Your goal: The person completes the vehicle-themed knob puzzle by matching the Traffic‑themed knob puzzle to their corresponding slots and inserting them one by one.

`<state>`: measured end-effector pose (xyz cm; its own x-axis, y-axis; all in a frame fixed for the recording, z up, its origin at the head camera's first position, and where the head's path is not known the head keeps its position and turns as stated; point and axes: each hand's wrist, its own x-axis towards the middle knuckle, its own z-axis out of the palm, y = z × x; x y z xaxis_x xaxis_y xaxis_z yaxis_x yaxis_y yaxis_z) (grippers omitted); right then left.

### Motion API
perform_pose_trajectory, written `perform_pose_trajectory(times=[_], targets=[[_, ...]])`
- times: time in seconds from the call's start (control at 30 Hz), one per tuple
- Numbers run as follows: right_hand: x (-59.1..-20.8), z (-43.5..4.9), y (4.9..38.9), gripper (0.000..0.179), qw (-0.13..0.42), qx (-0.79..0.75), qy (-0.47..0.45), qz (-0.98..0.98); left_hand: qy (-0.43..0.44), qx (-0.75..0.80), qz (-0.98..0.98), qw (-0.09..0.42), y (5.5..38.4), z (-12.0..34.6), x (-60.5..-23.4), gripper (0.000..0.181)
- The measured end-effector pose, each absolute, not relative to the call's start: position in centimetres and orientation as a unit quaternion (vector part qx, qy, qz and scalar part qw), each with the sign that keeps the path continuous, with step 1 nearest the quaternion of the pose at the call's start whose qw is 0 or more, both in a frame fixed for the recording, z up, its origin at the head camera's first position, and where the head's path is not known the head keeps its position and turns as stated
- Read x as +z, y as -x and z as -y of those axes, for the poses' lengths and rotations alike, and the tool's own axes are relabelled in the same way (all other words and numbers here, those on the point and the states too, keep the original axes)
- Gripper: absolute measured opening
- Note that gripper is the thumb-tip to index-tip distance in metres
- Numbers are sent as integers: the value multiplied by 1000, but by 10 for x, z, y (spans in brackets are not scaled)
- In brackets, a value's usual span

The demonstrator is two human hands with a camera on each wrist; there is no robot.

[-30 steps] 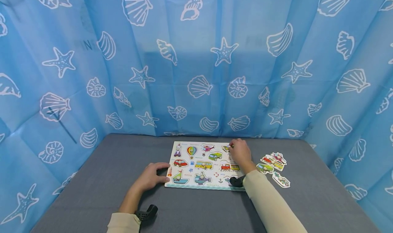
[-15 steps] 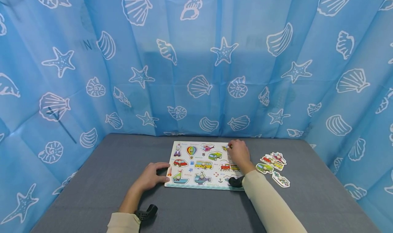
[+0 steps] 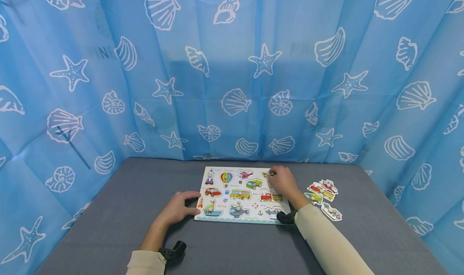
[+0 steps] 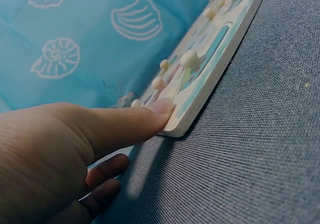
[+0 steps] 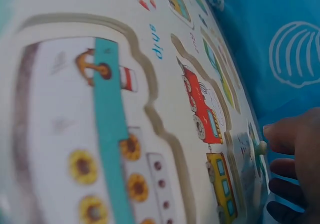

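A knobbed wooden puzzle board (image 3: 221,186) with vehicle pictures lies flat on the table. My left hand (image 3: 176,208) rests at its left edge, the straight thumb (image 4: 135,121) pressing on the near left corner. At the far right corner, my right hand (image 3: 284,182) has thumb and fingertips around the knob of a small green-yellow puzzle piece (image 3: 266,174), partly hidden by the fingers. In the right wrist view that knob (image 5: 261,147) shows between thumb and fingers. The ship recess (image 5: 65,108) and the train recess (image 5: 202,108) hold no pieces.
Several loose puzzle pieces (image 3: 331,211) lie right of the board, some overlapping. A grey cloth covers the table (image 3: 232,247). Behind it hangs a blue shell-print curtain (image 3: 232,138).
My right hand stays at the far right corner, its fingers shifting slightly about the piece. The right wrist and forearm have swung a little to the right, uncovering the ship picture. My left hand stays put.
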<state>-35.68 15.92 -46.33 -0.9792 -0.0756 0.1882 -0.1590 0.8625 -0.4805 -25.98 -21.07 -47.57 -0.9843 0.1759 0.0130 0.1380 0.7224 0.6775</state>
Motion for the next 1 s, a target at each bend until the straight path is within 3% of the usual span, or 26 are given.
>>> perform_pose_trajectory(times=[0.83, 1.0], targets=[[-453, -204, 297, 17, 95, 240, -140, 956, -87, 363, -927, 25, 260, 209, -476, 49], [-453, -213, 284, 11, 131, 222, -162, 952, -85, 359, -929, 24, 261, 209, -477, 49]])
